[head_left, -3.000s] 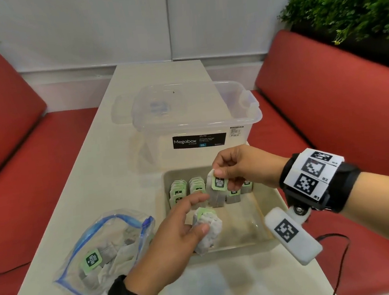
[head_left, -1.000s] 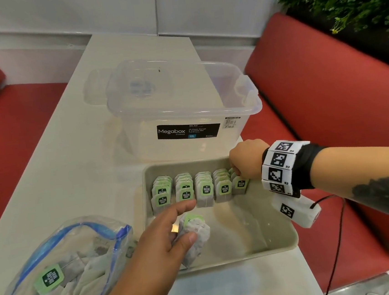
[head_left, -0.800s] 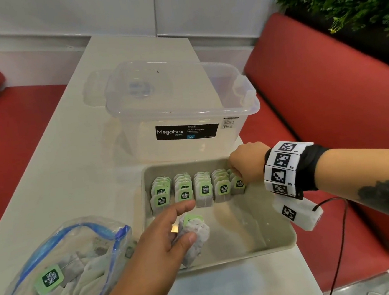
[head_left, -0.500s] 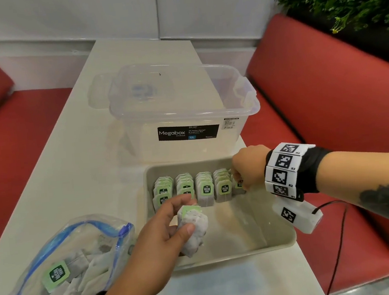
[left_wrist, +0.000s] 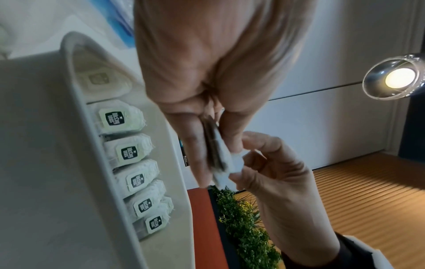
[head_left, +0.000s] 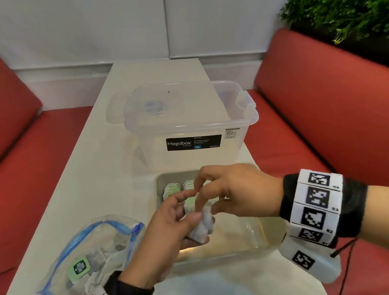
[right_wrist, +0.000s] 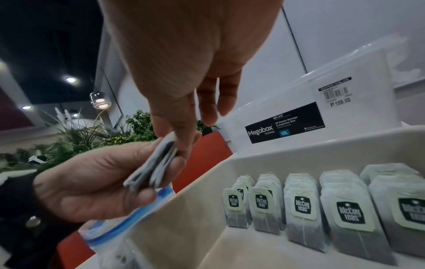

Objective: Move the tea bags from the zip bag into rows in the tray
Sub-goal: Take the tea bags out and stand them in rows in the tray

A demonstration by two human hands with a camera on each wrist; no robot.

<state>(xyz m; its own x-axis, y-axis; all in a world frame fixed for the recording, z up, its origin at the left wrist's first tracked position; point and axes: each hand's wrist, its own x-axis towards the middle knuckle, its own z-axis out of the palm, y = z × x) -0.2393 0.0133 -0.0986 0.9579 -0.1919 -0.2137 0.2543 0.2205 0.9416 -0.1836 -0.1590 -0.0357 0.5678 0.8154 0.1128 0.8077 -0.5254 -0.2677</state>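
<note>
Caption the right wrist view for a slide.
Both hands pinch a tea-bag bundle above the tray's rows.

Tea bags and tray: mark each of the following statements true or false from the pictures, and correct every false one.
1. The left hand holds a small stack of tea bags. True.
2. The right hand rests flat on the table. False: its fingertips pinch the top of the stack.
3. The tea bags in the tray stand in rows near its far wall. True.
4. The zip bag is empty. False: tea bags still show inside it.
5. The clear storage box stands beyond the tray. True.
</note>
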